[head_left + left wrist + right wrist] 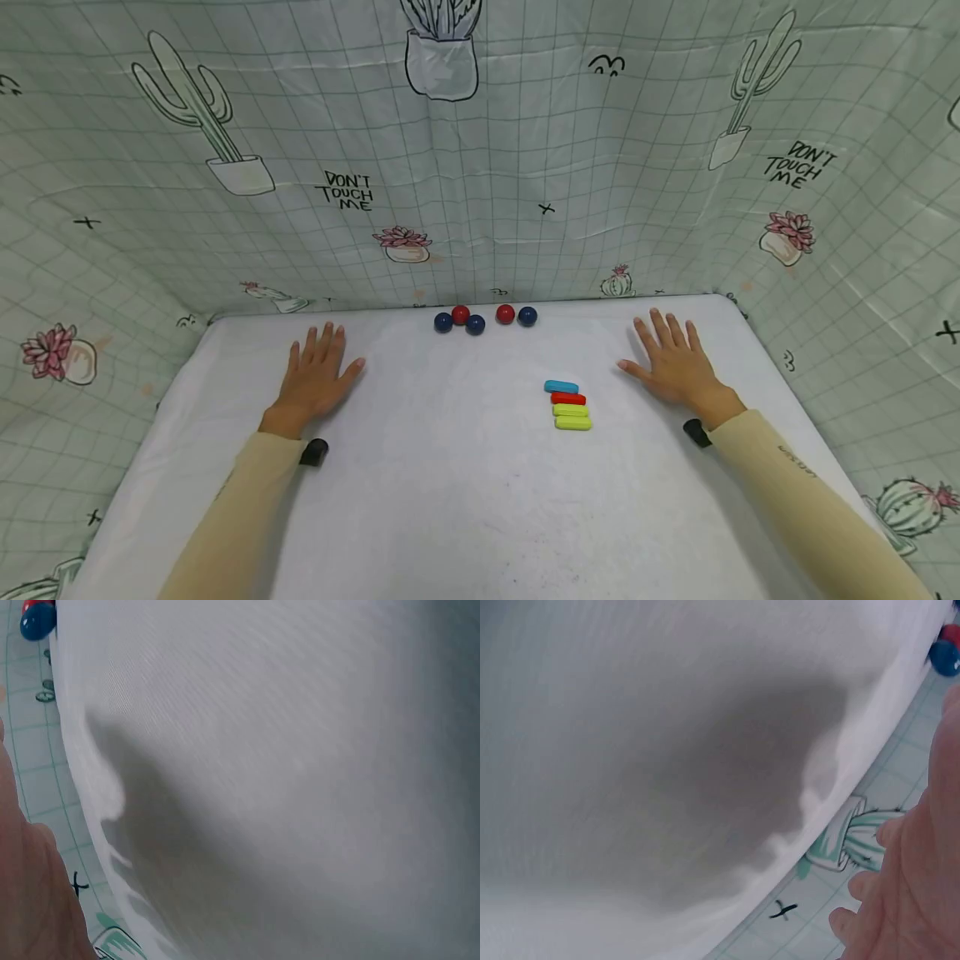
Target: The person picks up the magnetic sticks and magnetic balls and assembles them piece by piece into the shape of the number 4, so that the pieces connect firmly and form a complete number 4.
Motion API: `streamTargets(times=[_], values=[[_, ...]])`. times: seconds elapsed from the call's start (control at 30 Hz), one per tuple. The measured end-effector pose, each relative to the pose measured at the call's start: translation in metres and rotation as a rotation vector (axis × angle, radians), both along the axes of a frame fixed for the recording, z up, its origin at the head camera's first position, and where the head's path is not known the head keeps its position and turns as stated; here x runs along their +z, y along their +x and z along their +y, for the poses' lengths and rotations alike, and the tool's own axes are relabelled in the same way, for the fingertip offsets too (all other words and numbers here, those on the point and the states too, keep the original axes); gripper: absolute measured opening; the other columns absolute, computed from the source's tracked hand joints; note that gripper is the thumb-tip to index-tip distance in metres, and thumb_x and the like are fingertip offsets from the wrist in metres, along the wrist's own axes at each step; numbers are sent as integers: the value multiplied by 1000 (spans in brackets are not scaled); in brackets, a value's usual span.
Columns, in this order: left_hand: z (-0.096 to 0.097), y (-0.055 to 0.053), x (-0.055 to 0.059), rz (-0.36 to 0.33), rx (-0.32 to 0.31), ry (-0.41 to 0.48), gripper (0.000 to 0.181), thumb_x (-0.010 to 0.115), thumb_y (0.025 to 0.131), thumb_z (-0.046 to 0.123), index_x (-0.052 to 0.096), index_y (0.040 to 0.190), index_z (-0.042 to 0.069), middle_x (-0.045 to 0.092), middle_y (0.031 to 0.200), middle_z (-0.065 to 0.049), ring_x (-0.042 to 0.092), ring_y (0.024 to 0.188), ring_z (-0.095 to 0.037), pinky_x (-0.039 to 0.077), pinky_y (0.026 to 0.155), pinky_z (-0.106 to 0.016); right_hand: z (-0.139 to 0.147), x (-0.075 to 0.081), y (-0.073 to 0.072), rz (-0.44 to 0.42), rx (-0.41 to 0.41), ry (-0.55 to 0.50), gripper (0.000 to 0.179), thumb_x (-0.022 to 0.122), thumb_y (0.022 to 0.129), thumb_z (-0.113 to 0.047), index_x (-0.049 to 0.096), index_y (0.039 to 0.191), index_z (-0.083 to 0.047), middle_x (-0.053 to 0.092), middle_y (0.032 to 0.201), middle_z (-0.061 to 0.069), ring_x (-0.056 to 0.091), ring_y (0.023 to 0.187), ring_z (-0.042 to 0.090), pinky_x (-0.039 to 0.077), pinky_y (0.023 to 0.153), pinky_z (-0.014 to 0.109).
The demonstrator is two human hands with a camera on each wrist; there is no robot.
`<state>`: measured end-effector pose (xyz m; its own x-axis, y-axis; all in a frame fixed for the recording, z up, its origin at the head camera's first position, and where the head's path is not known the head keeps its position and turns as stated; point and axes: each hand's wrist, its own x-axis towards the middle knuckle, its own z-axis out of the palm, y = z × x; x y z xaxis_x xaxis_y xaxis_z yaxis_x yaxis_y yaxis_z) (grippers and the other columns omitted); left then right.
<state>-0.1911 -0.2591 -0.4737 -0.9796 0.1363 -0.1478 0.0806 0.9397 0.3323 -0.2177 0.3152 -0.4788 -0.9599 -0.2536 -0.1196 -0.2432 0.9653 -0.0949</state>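
My left hand (317, 377) is over the left part of the white table, palm down, fingers spread and holding nothing. On the right side my right hand (677, 364) has its fingers spread the same way, with nothing in it. Nearest to the right hand lies a stack-like row of small bars: a blue bar (561, 387), a red bar (568, 399) and two yellow-green bars (572, 423). At the back edge sit several balls, among them a red ball (461, 315), a dark blue ball (443, 322) and another red ball (506, 314).
The white table (450, 500) ends at a hanging grid-pattern cloth (495, 150) with cactus drawings, which also runs along both sides. A black wrist device (315, 452) shows at the left cuff, and another black device (697, 432) at the right cuff.
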Motion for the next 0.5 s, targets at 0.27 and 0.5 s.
streamTargets(times=[0.27, 0.5], values=[[19, -4, 2, 24, -23, -5, 82, 38, 113, 51, 8, 167, -3, -2, 175, -25, -10, 162, -45, -12, 127, -60, -22, -3, 7, 78, 89, -27, 92, 51, 104, -63, 24, 166, -1, 13, 172, 31, 11, 158, 53, -1, 127, 66], [35, -8, 2, 28, -32, -27, 81, 40, 113, 49, 9, 168, -2, -1, 176, -24, -6, 162, -45, -10, 127, -60, -44, -1, 14, 91, 138, 0, 87, 58, 104, -52, 25, 167, -2, 15, 173, 29, 15, 159, 51, 2, 127, 66]])
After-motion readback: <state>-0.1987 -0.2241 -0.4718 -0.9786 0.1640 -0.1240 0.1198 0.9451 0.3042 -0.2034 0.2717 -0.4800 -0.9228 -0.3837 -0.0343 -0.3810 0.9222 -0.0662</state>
